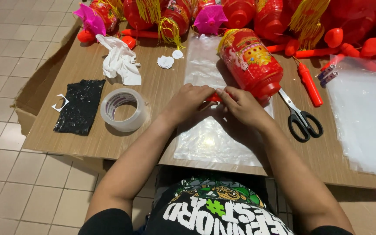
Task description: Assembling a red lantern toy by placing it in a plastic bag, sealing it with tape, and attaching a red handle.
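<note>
Lantern (250, 63): red, drum-shaped, laid on its side just beyond the hands, over a clear plastic bag (214, 141).
Left hand (189, 102): closed on the red stick (214, 97) at the lantern's base.
Right hand (243, 105): pinched on the same stick.
Handling: judged light, thin-skinned, easily crushed; best held by stick or end caps.
Nearby: scissors (301, 116) right of the hands, tape roll (123, 109) left, all on the bench (162, 82).
</note>
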